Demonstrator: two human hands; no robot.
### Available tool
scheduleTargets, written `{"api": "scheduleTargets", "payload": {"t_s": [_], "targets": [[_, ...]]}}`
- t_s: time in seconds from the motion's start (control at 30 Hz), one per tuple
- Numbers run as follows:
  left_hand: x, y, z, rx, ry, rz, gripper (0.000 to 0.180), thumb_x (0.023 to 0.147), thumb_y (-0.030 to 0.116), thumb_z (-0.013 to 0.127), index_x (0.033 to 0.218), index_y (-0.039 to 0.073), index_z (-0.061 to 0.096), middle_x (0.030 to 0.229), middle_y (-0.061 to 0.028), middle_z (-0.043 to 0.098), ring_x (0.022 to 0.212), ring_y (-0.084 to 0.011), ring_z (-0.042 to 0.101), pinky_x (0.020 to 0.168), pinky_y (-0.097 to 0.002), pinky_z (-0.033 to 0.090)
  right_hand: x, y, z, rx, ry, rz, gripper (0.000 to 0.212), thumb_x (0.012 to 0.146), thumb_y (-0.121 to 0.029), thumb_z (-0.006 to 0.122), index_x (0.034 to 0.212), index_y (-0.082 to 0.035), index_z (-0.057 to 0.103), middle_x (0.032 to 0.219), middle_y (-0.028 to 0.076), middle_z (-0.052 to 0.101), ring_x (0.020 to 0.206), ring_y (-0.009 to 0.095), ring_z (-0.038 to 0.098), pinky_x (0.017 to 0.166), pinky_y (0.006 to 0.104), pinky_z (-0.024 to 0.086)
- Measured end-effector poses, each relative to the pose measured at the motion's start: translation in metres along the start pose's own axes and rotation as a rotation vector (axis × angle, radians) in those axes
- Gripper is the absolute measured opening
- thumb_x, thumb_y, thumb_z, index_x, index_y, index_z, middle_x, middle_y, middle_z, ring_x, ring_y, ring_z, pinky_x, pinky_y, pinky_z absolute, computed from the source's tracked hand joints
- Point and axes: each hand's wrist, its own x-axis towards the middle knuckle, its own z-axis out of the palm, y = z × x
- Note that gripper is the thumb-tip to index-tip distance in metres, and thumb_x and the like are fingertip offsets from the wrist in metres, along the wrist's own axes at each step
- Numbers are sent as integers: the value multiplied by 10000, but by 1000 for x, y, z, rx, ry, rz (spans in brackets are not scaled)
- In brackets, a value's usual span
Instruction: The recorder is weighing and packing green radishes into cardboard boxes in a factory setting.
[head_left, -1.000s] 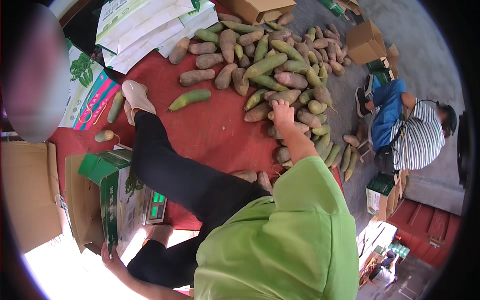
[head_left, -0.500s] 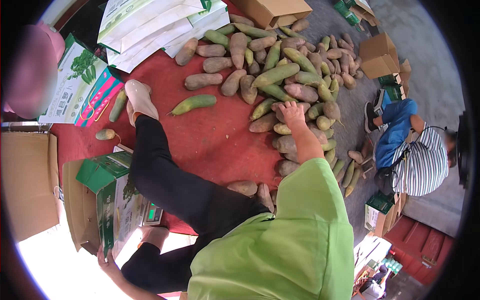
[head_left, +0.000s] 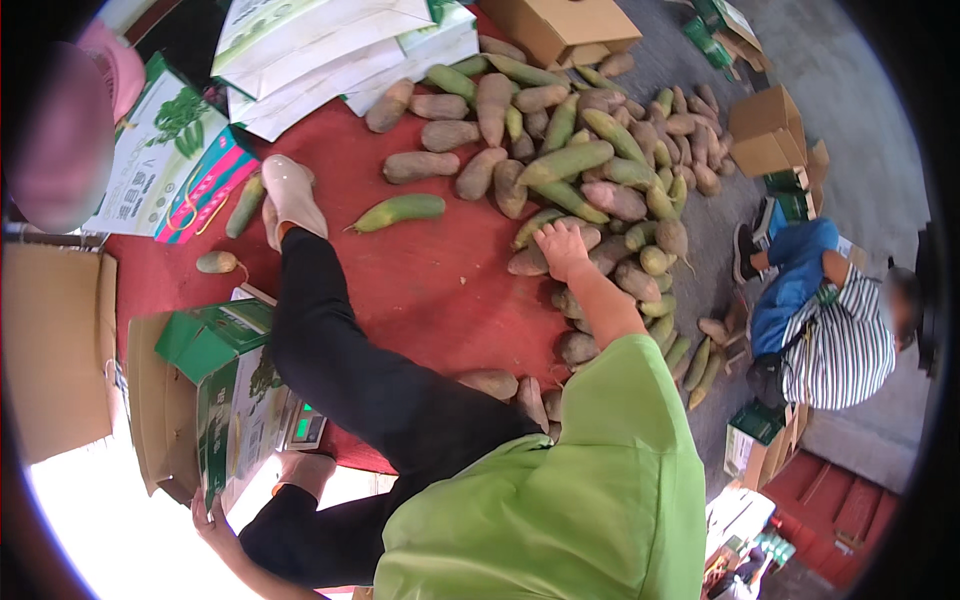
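A big pile of radishes [head_left: 567, 163], some green and some brown with soil, lies on the red floor covering. My right hand [head_left: 562, 247] is at the pile's near left side, its fingers curled over a brown radish [head_left: 528, 262] that still lies among the others. My palm hides part of it. At the lower left, my left hand [head_left: 212, 520] grips the near edge of a green and white carton [head_left: 232, 400]. The carton lies tipped, flaps apart, on a scale [head_left: 306, 428] with a lit green display. A single green radish [head_left: 400, 211] lies apart from the pile.
White cartons [head_left: 320, 60] stand at the far left, near a pink and blue bag [head_left: 208, 190]. Brown boxes [head_left: 767, 130] are at the right. A person in a striped shirt [head_left: 842, 345] sits low there. My legs [head_left: 340, 335] stretch between carton and pile.
My right hand has moved left and slightly nearer across the pile, onto a brown radish at its edge. My left hand stays on the carton. The whole view has shifted slightly.
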Motion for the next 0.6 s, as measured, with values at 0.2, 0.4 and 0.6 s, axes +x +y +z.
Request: {"api": "scheduleTargets", "payload": {"t_s": [0.2, 0.4, 0.6], "targets": [[-8, -7, 6, 57, 101, 16, 272, 855, 34, 623, 1124, 3, 642, 1185, -130, 625, 1165, -308, 540, 1103, -441, 315, 9, -10, 1, 85, -65, 109, 546, 689, -115, 722, 1191, -140, 508, 1201, 56, 540, 1204, 249, 486, 949, 457, 422], [-16, 42, 1, 113, 187, 94, 129, 782, 22, 654, 900, -19, 684, 1034, -111, 679, 1008, -285, 613, 932, -384, 444, 6, -23, -29, 493, 201, 135, 766, 573, -181, 841, 1232, -91, 461, 1119, 153, 617, 1078, 355, 577, 907, 446, 469], [-12, 48, 3, 115, 189, 92, 145, 728, 14, 654, 868, 18, 694, 986, -104, 692, 954, -293, 634, 879, -372, 466, 33, -58, -87, 1190, 359, -22, 743, 652, -110, 820, 1267, 6, 419, 1157, 152, 560, 1067, 254, 547, 937, 364, 443]]}}
